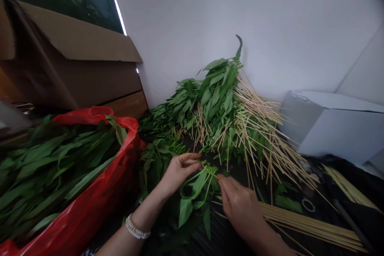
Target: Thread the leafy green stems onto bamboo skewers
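My left hand [179,171] pinches the stem end of a small bunch of green leaves [192,192] that hangs down between my hands. My right hand [240,204] is closed, its fingertips meeting the same stems from the right; a thin skewer may be in it but I cannot make that out. A beaded bracelet [136,229] circles my left wrist. Just beyond my hands lies a heap of leafy greens threaded on bamboo skewers [228,116], leaning against the white wall.
A red plastic bag [99,192] full of loose greens sits at the left. Bare bamboo skewers [306,224] lie at the right on the dark surface. A white box [330,124] stands at right, cardboard boxes [75,60] at back left. A tape roll [308,205] lies near the skewers.
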Motion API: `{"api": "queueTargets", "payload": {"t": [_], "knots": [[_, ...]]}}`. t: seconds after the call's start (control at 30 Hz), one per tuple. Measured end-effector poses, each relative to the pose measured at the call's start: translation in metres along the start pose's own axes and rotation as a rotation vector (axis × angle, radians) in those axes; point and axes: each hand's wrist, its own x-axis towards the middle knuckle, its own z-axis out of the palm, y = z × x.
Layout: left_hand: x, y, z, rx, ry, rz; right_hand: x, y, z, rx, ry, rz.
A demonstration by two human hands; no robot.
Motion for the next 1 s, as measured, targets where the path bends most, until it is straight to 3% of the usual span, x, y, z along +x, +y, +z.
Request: {"api": "queueTargets", "payload": {"t": [1.0], "knots": [[0.0000, -0.0039, -0.0001, 0.044, 0.011, -0.055, -0.0038, -0.0001, 0.0050, -0.089, -0.021, -0.020]]}}
